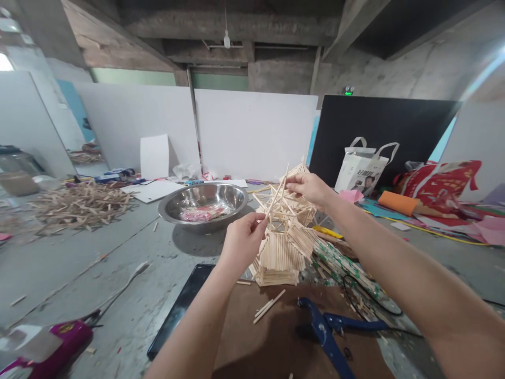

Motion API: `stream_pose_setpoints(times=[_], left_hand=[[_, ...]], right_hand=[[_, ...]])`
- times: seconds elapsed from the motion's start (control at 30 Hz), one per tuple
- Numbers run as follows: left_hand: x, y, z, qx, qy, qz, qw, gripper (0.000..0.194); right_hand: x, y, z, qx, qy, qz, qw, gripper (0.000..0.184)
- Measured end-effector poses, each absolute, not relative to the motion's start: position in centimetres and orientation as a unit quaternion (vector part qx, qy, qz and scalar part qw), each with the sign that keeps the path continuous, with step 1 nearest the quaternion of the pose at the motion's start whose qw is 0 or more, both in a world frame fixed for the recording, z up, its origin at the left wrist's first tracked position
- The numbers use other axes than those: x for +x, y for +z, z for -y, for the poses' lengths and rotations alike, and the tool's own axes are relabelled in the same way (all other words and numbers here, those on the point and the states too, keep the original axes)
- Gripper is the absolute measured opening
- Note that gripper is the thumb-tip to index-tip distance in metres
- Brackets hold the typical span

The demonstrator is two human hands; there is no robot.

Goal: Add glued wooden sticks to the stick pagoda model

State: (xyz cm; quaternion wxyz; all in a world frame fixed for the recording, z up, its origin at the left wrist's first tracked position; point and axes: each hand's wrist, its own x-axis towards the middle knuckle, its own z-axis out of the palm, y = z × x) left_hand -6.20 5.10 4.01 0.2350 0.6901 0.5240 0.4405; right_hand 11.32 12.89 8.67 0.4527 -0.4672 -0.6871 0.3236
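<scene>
A model built of thin wooden sticks (282, 252) stands on the brown board, with sloped roof-like panels and an open frame of crossed sticks on top. My left hand (245, 237) is at its left side, thumb and fingers pinching the lower end of a slanted wooden stick (276, 198). Close to that stick's upper end, my right hand (310, 189) has its fingertips pinched together, seemingly on the stick too. Several loose short sticks (269, 306) lie on the brown board (252, 342) in front of the model. Blue-handled cutters (325, 331) rest there with handles apart.
A steel basin (168, 215) holding plastic packets stands behind left. A heap of sticks (84, 205) lies farther left. Near me are a dark phone-like slab (179, 305) and a purple-and-white tool (59, 345). Green-white stick bundles (347, 266) and a white bag (357, 167) are right.
</scene>
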Motion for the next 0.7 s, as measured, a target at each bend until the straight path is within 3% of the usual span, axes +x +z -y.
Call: stream_pose_setpoints(times=[0.33,0.7], left_hand=[[-6.25,3.70,-5.25,0.713,0.445,-0.520,0.152,0.029],[-6.30,3.66,-5.28,0.717,0.447,-0.517,0.136,0.029]], right_hand=[[11.06,8.50,-12.95,-0.460,0.351,0.663,0.475,0.012],[10.98,8.64,-13.24,-0.432,0.373,0.650,0.502,0.013]])
